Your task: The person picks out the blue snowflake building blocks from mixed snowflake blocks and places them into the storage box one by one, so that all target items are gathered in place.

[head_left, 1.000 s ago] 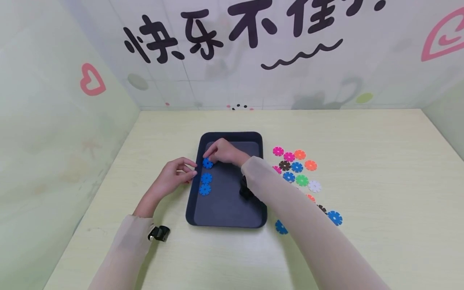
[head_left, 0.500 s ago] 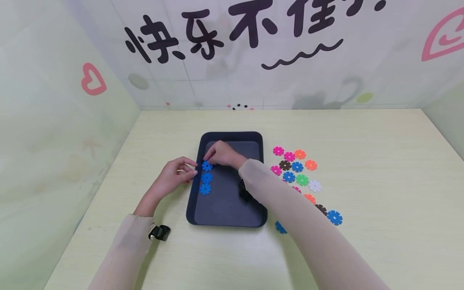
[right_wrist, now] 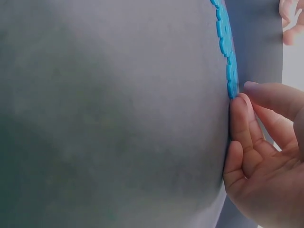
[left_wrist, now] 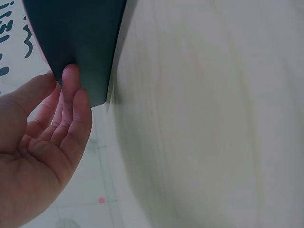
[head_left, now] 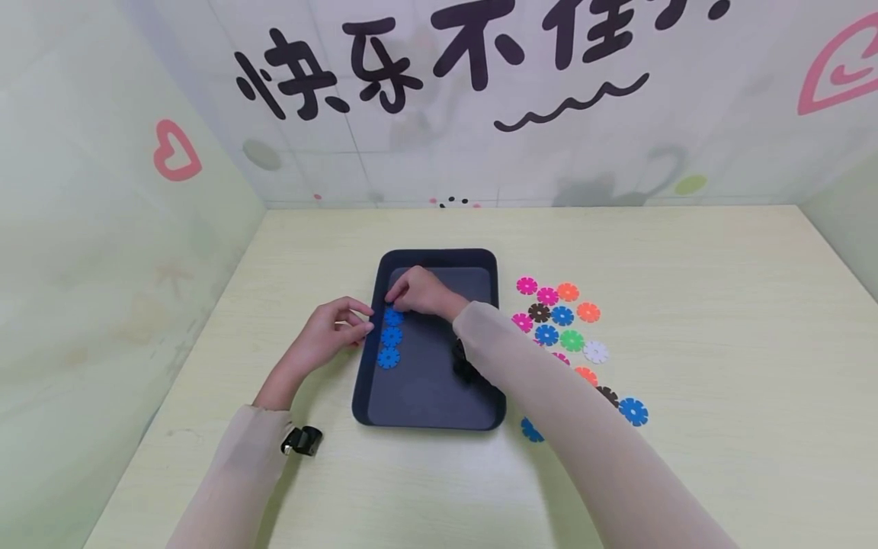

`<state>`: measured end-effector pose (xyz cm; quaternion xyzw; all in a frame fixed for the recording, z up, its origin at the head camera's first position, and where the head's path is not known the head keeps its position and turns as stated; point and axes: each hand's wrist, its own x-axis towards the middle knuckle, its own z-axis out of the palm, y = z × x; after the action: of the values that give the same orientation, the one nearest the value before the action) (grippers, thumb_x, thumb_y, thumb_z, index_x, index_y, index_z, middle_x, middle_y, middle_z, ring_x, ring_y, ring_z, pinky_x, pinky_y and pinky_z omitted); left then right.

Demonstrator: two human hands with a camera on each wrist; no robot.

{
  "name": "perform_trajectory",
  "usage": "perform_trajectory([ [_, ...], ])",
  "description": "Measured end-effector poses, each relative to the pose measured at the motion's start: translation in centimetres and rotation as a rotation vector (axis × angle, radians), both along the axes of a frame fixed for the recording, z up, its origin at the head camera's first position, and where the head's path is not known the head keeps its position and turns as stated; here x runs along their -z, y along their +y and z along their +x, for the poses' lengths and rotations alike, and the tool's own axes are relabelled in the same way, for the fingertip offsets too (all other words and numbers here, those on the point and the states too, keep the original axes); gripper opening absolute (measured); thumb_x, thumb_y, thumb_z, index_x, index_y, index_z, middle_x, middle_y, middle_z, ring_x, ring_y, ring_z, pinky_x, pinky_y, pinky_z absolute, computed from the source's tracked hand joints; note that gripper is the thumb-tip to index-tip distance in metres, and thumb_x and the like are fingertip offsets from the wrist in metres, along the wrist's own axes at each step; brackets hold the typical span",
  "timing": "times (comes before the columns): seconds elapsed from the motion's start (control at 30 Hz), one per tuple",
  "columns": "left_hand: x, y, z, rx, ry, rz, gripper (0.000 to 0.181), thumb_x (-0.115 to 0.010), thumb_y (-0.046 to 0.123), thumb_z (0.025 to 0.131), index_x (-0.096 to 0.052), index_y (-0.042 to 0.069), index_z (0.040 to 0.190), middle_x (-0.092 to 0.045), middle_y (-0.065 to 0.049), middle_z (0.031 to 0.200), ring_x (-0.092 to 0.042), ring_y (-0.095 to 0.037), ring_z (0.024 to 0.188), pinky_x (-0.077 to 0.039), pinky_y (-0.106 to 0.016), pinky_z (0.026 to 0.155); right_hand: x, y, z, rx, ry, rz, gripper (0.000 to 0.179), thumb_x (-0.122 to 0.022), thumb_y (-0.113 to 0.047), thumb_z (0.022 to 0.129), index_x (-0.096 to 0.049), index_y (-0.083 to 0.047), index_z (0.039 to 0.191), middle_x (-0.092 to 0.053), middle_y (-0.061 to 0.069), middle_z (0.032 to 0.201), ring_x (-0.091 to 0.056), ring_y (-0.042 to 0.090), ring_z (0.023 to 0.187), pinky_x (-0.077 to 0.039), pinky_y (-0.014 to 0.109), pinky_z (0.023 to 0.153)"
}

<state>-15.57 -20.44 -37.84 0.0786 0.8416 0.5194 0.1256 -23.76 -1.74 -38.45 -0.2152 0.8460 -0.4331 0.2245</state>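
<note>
We find the farthest blue disc [head_left: 393, 317] by the left wall inside the dark tray [head_left: 439, 396], where a nudge from the right hand's [head_left: 424, 291] bunched fingertips could, we judge, knock the column askew. The loosely curved left hand [head_left: 328, 332] touches the tray outside; pushing might shift it. Whether the right pinches or merely presses we cannot tell, and its sleeve [head_left: 542, 381] hides some loose coloured discs [head_left: 571, 341].

Pale wood-grain bench [head_left: 720, 305], back edge butted up to a whitish back wall [head_left: 425, 171]. Black Chinese lettering [head_left: 478, 69] across its top, cropped by frame; black wavy line [head_left: 575, 105] below. Left wall [head_left: 82, 290] pale green, pink heart outline [head_left: 161, 156] on it. Right wall [head_left: 847, 171] also greenish, partly in view. Soft, diffuse light, faint bench shadows.
</note>
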Motion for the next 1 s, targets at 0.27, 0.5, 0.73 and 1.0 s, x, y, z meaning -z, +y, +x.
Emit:
perform_trajectory([
  [0.27,0.0,0.0,0.0,0.005,0.009,0.006,0.025,-0.06,0.005,0.089,-0.054,-0.006,0.11,-0.062,-0.016,0.082,-0.063,-0.023,0.068,-0.054,-0.036,0.066,-0.8,0.3,-0.1,-0.017,0.007,-0.029,0.021,-0.064,0.001,0.082,-0.069,0.0,0.102,-0.068,0.009,0.09,-0.058,0.014,0.072,-0.048,0.021,0.063],
  [0.5,0.0,-0.1,0.0,0.002,0.011,0.01,0.024,-0.06,0.004,0.089,-0.055,-0.006,0.11,-0.063,-0.016,0.082,-0.062,-0.02,0.067,-0.054,-0.035,0.065,-2.8,0.6,-0.2,-0.072,0.052,-0.048,0.021,-0.064,-0.003,0.083,-0.068,-0.001,0.104,-0.067,0.008,0.085,-0.061,0.015,0.074,-0.049,0.023,0.067],
  [0.73,0.2,-0.3,0.1,0.013,0.024,0.001,0.025,-0.06,0.007,0.089,-0.054,-0.006,0.11,-0.062,-0.017,0.083,-0.063,-0.022,0.069,-0.054,-0.038,0.067,-5.3,2.2,0.5,-0.142,0.085,-0.073,0.024,-0.062,-0.003,0.085,-0.064,0.001,0.109,-0.066,0.009,0.091,-0.061,0.016,0.082,-0.049,0.025,0.074],
  [1.0,0.2,-0.2,0.1,0.004,0.021,0.0,0.026,-0.06,0.007,0.089,-0.054,-0.006,0.11,-0.062,-0.017,0.082,-0.062,-0.03,0.07,-0.054,-0.038,0.067,-6.3,4.9,1.3,-0.149,0.114,-0.061,0.023,-0.062,-0.005,0.086,-0.065,-0.003,0.109,-0.064,0.007,0.09,-0.059,0.016,0.083,-0.049,0.027,0.076],
])
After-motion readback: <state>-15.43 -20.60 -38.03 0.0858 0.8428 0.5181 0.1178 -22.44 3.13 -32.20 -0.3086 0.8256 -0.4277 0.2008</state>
